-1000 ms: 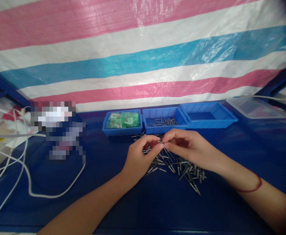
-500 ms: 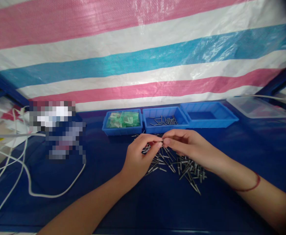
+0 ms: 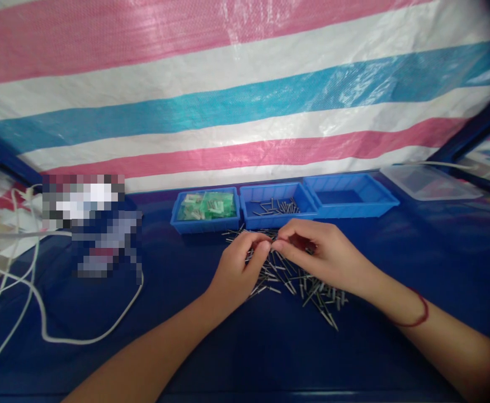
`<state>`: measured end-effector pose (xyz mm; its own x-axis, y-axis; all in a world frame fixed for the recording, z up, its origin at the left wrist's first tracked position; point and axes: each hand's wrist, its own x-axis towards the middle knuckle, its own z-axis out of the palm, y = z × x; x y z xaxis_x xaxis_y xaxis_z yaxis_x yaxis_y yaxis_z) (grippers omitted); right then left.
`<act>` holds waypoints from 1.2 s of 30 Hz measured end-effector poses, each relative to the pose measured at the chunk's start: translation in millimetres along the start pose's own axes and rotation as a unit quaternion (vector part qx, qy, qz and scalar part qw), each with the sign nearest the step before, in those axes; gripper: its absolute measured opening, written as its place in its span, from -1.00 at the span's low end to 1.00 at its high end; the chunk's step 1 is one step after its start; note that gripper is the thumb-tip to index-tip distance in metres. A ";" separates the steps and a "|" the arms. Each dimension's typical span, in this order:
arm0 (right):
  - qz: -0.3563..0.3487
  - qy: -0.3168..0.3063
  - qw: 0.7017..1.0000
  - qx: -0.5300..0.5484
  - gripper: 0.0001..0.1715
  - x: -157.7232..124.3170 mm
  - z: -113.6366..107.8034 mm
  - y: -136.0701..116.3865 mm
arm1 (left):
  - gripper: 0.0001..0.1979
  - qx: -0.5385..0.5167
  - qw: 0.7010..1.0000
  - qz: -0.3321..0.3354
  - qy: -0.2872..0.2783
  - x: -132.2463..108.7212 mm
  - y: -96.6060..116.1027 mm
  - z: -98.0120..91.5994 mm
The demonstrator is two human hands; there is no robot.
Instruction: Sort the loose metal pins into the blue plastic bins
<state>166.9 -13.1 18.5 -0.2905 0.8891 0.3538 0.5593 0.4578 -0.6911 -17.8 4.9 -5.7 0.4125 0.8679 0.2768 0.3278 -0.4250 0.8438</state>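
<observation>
Over the pile of blind rivets, both of my hands meet at their fingertips. My left hand is closed in a pinch, thumb against index finger. Opposite it, my right hand pinches the same way, with its other fingers curled. Whatever sits between the fingertips is small and almost wholly covered by them, so I cannot make it out. The loose rivets, metal with thin shanks, lie scattered on the dark blue table beneath and beside both hands. More rivets lie in the middle blue bin just behind.
The left blue bin holds green plastic packets. A third blue bin adjoins on the right, beside a clear plastic lid. White cables loop across the left side. Behind everything hangs a striped sheet.
The view has shifted slightly, so everything sits a little further left. Both hands stay together at the fingertips, and the dark bit seen between them earlier is now more hidden.
</observation>
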 end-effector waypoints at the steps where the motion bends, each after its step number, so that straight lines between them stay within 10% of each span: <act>1: -0.008 0.029 0.999 -0.019 -0.76 3.3 -1.1 1.9 | -0.78 -0.005 1.000 -0.006 0.011 0.0 0.4 0.2; 8: -0.029 0.118 0.966 -0.226 -0.67 23.9 -18.4 21.5 | -0.72 -0.020 0.999 -0.030 0.023 -0.5 0.0 1.2; 22: -0.003 -0.262 0.957 -0.125 -0.86 4.8 -36.4 20.6 | -0.76 -0.006 0.999 -0.038 0.010 -2.0 1.9 2.7; 30: -0.011 -0.265 0.948 -0.178 -0.82 2.3 -28.1 25.7 | -0.77 0.014 1.000 -0.024 0.002 -1.5 3.4 2.9; 36: -0.012 -0.095 0.989 -0.111 -0.82 2.3 -23.0 12.7 | -0.86 0.021 0.999 0.026 -0.008 -1.0 0.4 3.1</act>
<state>191.2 -5.3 25.0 -0.4356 0.8705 0.2290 0.7011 0.4876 -0.5203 -15.4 3.0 -7.0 0.4437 0.8401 0.3120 0.3411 -0.4802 0.8081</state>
